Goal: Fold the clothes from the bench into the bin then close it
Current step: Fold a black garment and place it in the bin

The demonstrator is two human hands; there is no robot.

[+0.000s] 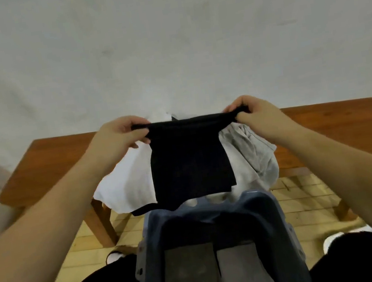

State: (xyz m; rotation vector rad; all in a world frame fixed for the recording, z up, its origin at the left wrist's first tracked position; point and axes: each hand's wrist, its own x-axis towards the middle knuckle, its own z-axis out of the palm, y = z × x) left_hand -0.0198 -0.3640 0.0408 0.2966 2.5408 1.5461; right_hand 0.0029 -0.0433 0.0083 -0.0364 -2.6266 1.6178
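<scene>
progress: partway, my read. Two folded pieces already lie in the bin, one dark garment is in hand mid-fold, at least two more wait on the bench. Lid not seen, closing not yet done.
bench [345, 123]: brown wood, runs left to right across the far side, against a pale wall.
bin [285, 222]: grey-blue plastic, open top, near centre between the person's knees, just in front of the bench.
white cloth [124, 183]: unfolded, spread on the bench left of centre, edge hanging over the near side.
grey cloth [253, 152]: crumpled on the bench, right of centre, touching the white one.
black garment [190, 161]: held up by its top edge, hanging doubled over the bench pile, bottom edge just above the far rim of the bin.
folded pieces [192, 276]: dark one left, grey one right, side by side in the bin.
left hand [117, 136]: closed, pinching the garment's left top corner.
right hand [253, 114]: closed, pinching the right top corner.
in the way: nothing blocks the bin mouth; free room inside looks tight, hard to tell.
</scene>
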